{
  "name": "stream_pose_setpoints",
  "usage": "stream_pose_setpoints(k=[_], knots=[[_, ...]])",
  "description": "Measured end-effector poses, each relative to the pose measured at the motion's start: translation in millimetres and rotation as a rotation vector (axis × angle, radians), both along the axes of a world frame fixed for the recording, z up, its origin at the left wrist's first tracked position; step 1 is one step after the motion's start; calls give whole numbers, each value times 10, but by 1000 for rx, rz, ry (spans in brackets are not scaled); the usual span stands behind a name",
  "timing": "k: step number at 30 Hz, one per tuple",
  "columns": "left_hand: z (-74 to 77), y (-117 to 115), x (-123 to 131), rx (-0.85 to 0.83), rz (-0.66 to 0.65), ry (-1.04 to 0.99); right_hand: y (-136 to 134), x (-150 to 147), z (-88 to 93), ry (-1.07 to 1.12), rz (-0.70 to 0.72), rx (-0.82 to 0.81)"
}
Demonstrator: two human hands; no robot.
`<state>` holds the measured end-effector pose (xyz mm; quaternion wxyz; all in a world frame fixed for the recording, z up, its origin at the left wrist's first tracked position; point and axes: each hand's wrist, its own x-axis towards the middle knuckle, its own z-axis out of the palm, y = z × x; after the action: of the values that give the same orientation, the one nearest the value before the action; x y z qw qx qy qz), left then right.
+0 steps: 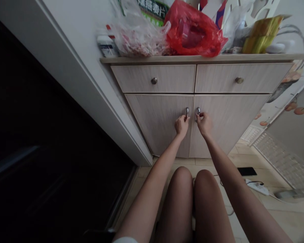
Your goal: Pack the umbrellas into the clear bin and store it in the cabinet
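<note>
A pale wood-grain cabinet stands ahead, its left door (162,121) and right door (230,118) both closed. My left hand (181,125) grips the lower part of the metal handle (187,110) on the left door. Opposite it, my right hand (204,124) pinches the metal handle (198,110) of the right door. Fingers of both hands are curled round the handle ends and partly hide them. Above the doors, two closed drawers carry round knobs, a left knob (154,81) and a right knob (239,80).
On the cabinet top (177,59) lie a red plastic bag (192,32), a clear bag (142,38), a white bottle (107,45) and a gold packet (260,33). A dark door (53,152) is at left. A phone (247,171) and power strip (257,186) lie on the floor.
</note>
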<state>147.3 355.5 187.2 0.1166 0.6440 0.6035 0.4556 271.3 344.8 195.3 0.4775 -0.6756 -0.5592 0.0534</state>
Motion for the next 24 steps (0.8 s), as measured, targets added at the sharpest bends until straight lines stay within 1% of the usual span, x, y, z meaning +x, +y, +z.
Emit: stream_pose_setpoints(k=[8,14,17,20,22,24], knots=[[10,116,59,0,7,-30,169,2,-36,23,10,35],[1,153,78,-6,23,-25,191,-3,-50,15,1,41],[21,143,93,0,30,16,180,-30,-37,24,-8,30],[123,106,99,-30,9,123,172,-54,3,28,0,5],[242,57,66,-95,-19,187,160,-35,49,14,22,-32],[383,-30,-26,-164,-58,183,111,38,115,-7,65,-82]])
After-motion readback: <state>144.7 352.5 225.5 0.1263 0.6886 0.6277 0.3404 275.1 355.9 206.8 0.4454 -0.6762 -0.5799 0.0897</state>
